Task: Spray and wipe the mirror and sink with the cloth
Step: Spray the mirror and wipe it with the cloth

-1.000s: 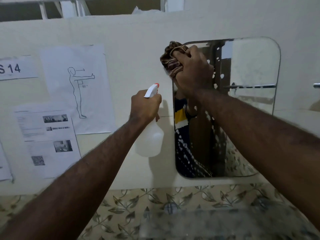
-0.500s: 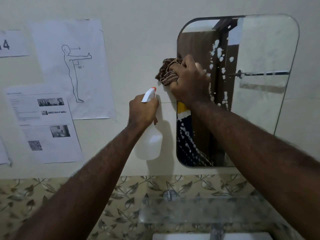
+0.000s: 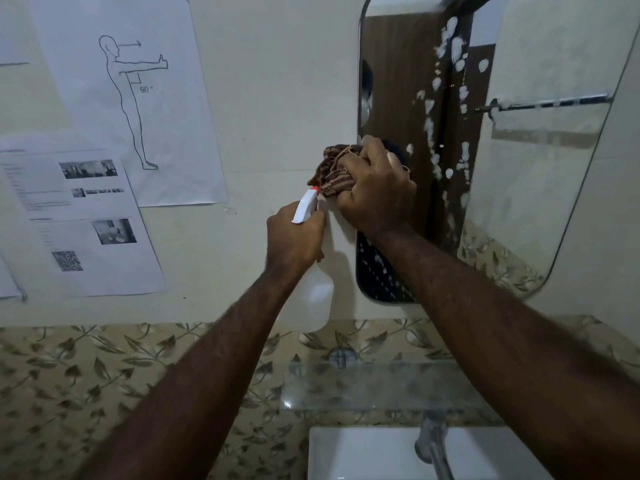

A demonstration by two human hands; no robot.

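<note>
Over on the left wall there's a bunch of taped-up paper sheets, then the left hand is wrapped tight around the neck of a white spray bottle, nozzle pointing up. Right beside it the right hand has the brown striped cloth bunched up in its fist, pressed on the left edge of the mirror, which is speckled with white foam. The sink sits at the bottom under a glass shelf, tap over it.

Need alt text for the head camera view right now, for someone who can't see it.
The right hand presses a brown striped cloth against the left edge of a foam-spotted wall mirror. The left hand holds a white spray bottle beside it, above a white sink.
</note>
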